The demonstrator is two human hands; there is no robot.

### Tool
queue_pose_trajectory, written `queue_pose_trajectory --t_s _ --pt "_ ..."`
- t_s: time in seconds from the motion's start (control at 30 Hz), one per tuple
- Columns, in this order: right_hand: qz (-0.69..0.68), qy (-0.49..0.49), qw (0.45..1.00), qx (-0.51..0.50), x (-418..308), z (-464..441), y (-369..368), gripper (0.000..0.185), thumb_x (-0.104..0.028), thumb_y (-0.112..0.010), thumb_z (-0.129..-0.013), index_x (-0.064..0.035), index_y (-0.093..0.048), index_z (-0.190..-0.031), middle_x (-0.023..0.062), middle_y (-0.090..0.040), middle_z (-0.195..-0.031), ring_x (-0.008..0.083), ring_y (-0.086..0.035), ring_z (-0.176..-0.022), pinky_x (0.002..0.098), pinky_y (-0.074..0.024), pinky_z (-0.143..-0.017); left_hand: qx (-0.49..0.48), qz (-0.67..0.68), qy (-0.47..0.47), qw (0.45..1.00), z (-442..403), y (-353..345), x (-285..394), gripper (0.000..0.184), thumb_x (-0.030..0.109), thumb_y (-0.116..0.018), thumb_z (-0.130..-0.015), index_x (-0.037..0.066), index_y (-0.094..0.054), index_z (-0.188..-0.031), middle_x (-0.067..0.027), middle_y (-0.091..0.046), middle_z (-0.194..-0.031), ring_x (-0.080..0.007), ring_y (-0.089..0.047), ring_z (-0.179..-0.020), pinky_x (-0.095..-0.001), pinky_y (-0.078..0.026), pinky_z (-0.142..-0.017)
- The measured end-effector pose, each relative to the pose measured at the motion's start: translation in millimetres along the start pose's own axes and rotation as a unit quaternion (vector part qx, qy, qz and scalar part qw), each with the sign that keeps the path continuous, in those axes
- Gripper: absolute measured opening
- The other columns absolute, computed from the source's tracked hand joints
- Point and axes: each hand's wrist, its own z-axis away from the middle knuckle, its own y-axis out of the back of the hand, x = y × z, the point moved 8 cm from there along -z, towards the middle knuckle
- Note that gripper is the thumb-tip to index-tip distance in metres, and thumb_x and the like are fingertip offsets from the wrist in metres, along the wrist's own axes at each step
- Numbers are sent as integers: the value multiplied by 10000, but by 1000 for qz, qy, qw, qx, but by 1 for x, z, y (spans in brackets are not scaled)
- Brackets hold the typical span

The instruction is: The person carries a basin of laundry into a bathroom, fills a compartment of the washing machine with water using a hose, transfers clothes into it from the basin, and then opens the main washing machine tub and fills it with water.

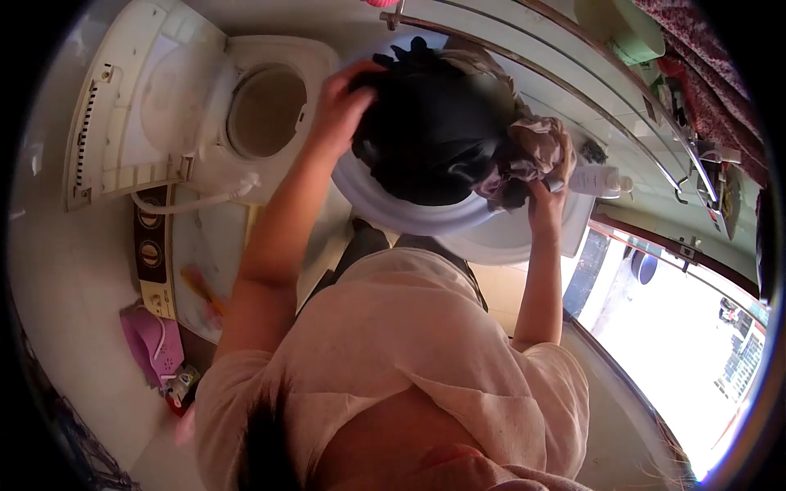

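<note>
Along the left rim of a round lavender plastic basin point(391, 218), the left hand point(340, 113) meets heaped black cloth point(426, 131), half-curled, its hold unclear. Rightward, the right hand point(545, 203) clasps crumpled beige fabric point(544, 146); this apparent gathering calls for two-sided support.
</note>
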Motion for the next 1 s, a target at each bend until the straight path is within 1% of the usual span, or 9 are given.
queue_pose_trajectory --t_s 0.23,0.47,0.53,0.57,0.63,0.7,0.77,0.9,1.0 --pt "176 6 984 11 28 -15 -16 684 77 -661 -666 -57 -385 -1277 93 -511 -1195 217 -522 -1084 335 -421 -924 23 93 -26 995 38 50 28 285 49 -483 -719 -18 -588 -975 -69 -599 -918 -149 -566 -878 -252 -432 -816" --pt "544 114 813 -173 66 -18 -83 802 -89 -755 -601 -143 -387 -1313 160 -434 -1233 361 -437 -1159 423 -391 -947 105 324 33 940 66 106 6 344 206 -469 -875 17 -529 -1156 -113 -566 -1150 -235 -539 -1063 -353 -426 -936" --pt "594 104 785 -142 60 -21 -85 896 -167 -792 -583 -195 -349 -1362 137 -386 -1315 363 -378 -1226 431 -352 -987 152 52 4 987 69 130 15 368 247 -442 -904 23 -503 -1189 -114 -542 -1191 -248 -524 -1084 -369 -418 -949" --pt "594 103 785 -144 54 -18 -89 896 -167 -792 -583 -195 -349 -1362 137 -386 -1315 363 -378 -1226 431 -352 -987 148 108 -9 983 69 147 6 375 250 -446 -909 25 -489 -1206 -116 -534 -1206 -248 -518 -1093 -365 -410 -959" --pt "740 112 648 -137 27 -9 -107 963 -233 -814 -569 -219 -313 -1391 127 -333 -1386 346 -324 -1281 425 -320 -1017 136 219 -34 966 66 172 -2 393 256 -455 -921 29 -459 -1241 -119 -517 -1236 -247 -507 -1112 -357 -395 -979" --pt "730 149 646 -164 11 -6 -126 955 -268 -820 -579 -201 -321 -1390 120 -310 -1419 318 -314 -1299 433 -306 -1028 180 -89 -97 975 71 185 28 404 194 -495 -906 20 -428 -1265 -110 -518 -1235 -213 -509 -1112 -312 -406 -963" --pt "517 168 798 -260 4 -2 -154 910 -274 -809 -617 -143 -332 -1381 126 -353 -1394 319 -351 -1275 431 -315 -1022 212 -246 -123 938 74 180 70 418 163 -515 -899 16 -412 -1277 -106 -518 -1235 -195 -510 -1112 -289 -411 -955" --pt "49 -39 943 -328 30 -21 -232 710 -332 -633 -847 -82 -274 -1406 143 -366 -1389 226 -377 -1261 345 -293 -1025 178 240 -119 947 73 191 85 322 162 -510 -905 28 -530 -1197 -119 -565 -1173 -240 -554 -1021 -334 -468 -896" --pt "-68 -137 912 -381 63 -59 -315 683 -419 -537 -885 -67 -268 -1405 135 -370 -1384 255 -389 -1247 362 -291 -1038 131 352 -165 912 57 242 66 310 192 -462 -922 7 -537 -1160 -138 -595 -1106 -262 -592 -969 -375 -508 -843"
